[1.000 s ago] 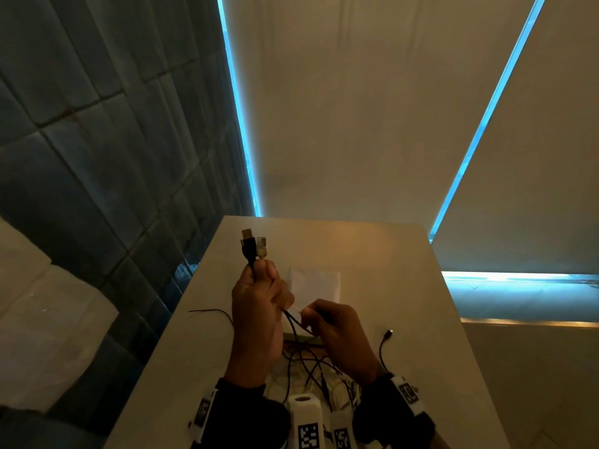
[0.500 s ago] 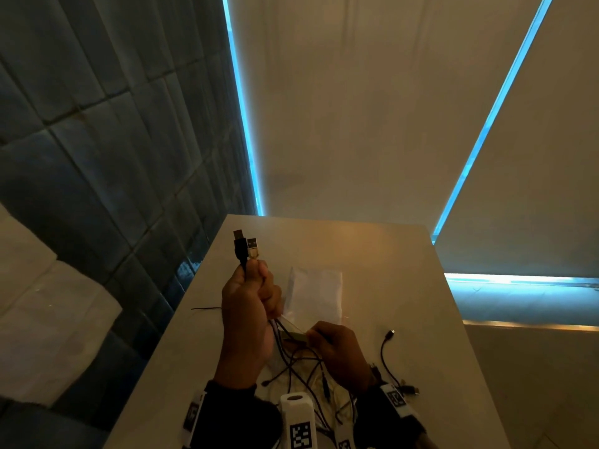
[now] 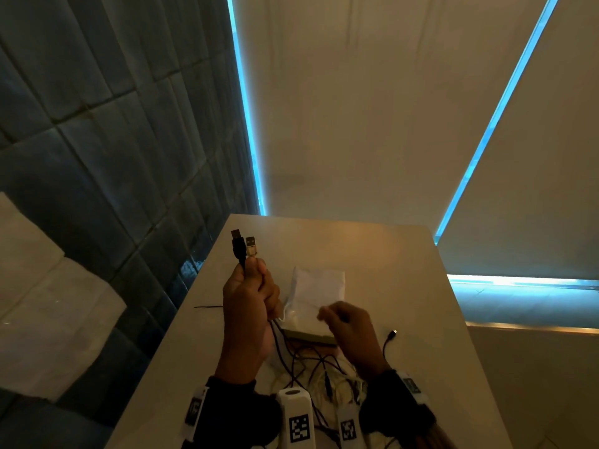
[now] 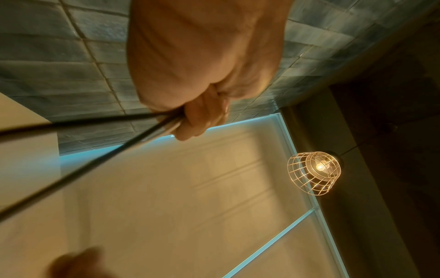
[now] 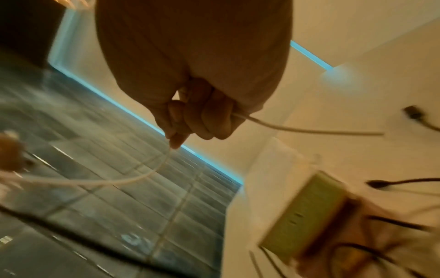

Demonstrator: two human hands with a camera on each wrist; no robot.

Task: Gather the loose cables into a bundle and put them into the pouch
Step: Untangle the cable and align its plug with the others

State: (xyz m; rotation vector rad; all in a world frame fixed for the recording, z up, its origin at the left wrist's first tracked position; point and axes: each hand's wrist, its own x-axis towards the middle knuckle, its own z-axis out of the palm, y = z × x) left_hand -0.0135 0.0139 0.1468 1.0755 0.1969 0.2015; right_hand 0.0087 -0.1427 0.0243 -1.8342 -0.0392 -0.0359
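Worktop (image 3: 372,254) pale, rectangular, set against a dark tiled wall (image 3: 97,140) on the left, with beige blinds (image 3: 356,108) edged in blue light beyond it. Pouch (image 3: 319,286), white, lies flat near the middle of the worktop, just beyond both hands; a greenish block (image 5: 307,212) sits at its near edge, its nature unclear. Left hand (image 3: 249,306) raised above the worktop, fingers curled into a fist around a bunch of cables; two USB plugs (image 3: 244,247), one black and one light, stick up side by side from the top of the fist, and the dark cables (image 3: 282,348) trail down from its underside to the loose tangle near the person's body. Left wrist view shows the same fist closed on two dark cable runs (image 4: 95,165) leading away to the left. Right hand (image 3: 348,328) is just to the right of the left, lower, over the near edge of the pouch, fingers curled and pinching a thin white cable (image 5: 297,128); in the right wrist view this cable passes through the fingers and loops away on both sides. Loose tangle (image 3: 324,374) of dark and white cables lies on the worktop between the two wrists. One short black cable (image 3: 387,343) with a small plug lies apart, right of the right hand. Caged pendant lamp (image 4: 314,173), lit, hangs overhead.
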